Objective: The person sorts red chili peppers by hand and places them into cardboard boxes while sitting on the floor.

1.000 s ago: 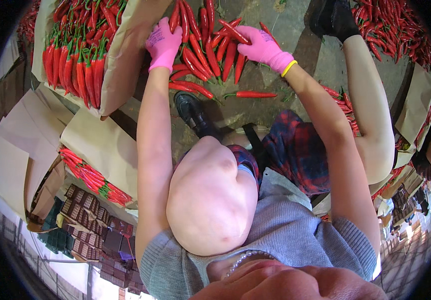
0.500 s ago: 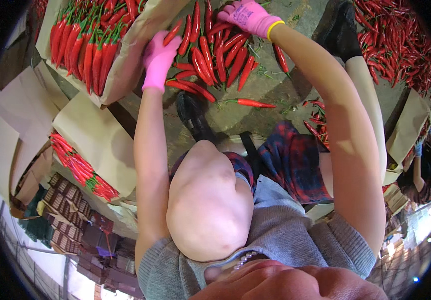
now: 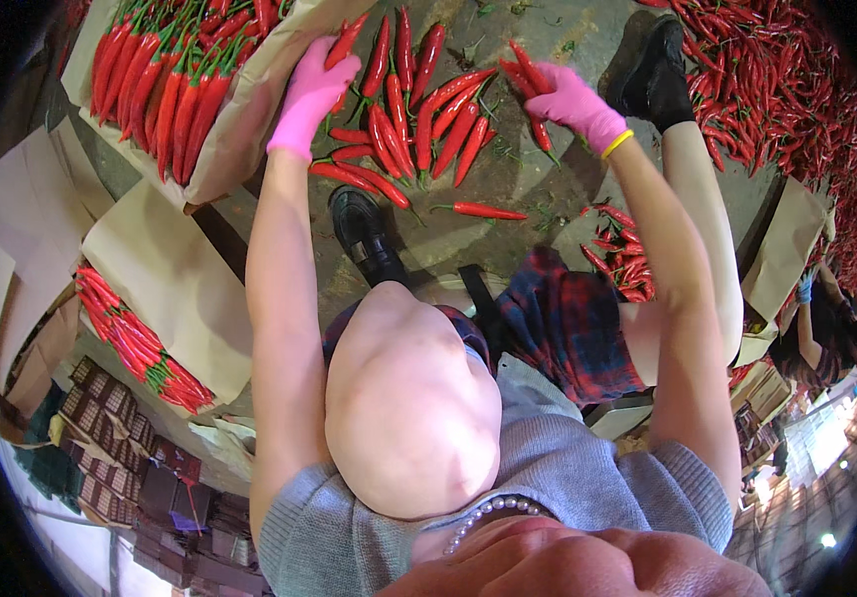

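Observation:
Both my hands wear pink gloves. My left hand (image 3: 315,95) is closed on a red chili pepper (image 3: 347,42) that sticks up past the fingers, beside the wall of a paper-lined box (image 3: 239,149). Inside that box, red chilies (image 3: 190,119) with green stems lie in rows. My right hand (image 3: 577,107) grips red chilies (image 3: 525,68) at its fingertips; their exact number is hard to make out. Between my hands, several loose chilies (image 3: 438,104) are spread on the concrete floor, and a single chili (image 3: 489,211) lies nearer to me.
A big heap of red chilies (image 3: 776,99) fills the far right, beside my black shoe (image 3: 662,70). A smaller pile (image 3: 623,254) lies near my right leg. At left stands a second paper-covered box (image 3: 175,264) with chilies showing. Another person (image 3: 826,318) works at far right.
My right hand has moved right and nearer, from the far end of the loose chilies to the one lying apart, and now has chilies in its fingers. My left hand keeps its chili, shifting slightly.

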`<state>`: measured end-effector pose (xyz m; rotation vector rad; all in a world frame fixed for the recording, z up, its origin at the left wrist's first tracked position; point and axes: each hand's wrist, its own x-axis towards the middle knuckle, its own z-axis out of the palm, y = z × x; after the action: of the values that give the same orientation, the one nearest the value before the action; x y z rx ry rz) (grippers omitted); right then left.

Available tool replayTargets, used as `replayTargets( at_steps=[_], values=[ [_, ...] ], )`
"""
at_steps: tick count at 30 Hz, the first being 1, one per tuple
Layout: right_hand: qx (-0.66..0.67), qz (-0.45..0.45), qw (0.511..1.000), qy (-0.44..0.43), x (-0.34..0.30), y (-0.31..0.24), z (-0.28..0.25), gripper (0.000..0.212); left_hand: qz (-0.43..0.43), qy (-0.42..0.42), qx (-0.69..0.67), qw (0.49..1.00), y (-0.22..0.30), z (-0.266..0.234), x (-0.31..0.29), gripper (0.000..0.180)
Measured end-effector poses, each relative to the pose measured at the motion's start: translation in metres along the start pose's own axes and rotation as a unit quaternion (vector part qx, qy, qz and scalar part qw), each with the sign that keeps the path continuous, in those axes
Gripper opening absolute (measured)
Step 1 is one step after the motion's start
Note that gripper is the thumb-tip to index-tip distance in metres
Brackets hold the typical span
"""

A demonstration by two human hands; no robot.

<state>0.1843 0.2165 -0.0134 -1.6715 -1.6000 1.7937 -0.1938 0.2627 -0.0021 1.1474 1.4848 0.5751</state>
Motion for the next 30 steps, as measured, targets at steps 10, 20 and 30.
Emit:
replayTargets(
  at_steps=[10, 20, 30],
  values=[
    [-0.604, -0.341, 0.720, -0.019, 0.086, -0.078, 0.060, 0.039, 0.021, -0.026, -0.139, 0.990, 0.035, -0.003, -0.012, 0.038],
    [-0.554, -0.200, 0.808, -0.025, 0.046, -0.051, 0.049, 0.033, -0.014, 0.062, 0.380, 0.923, -0.007, 0.050, 0.026, 0.052],
    [-0.427, -0.129, 0.889, 0.105, 0.039, -0.048, 0.045, 0.041, -0.012, 0.086, 0.074, 0.993, -0.015, -0.032, -0.083, 0.050]
  ],
)
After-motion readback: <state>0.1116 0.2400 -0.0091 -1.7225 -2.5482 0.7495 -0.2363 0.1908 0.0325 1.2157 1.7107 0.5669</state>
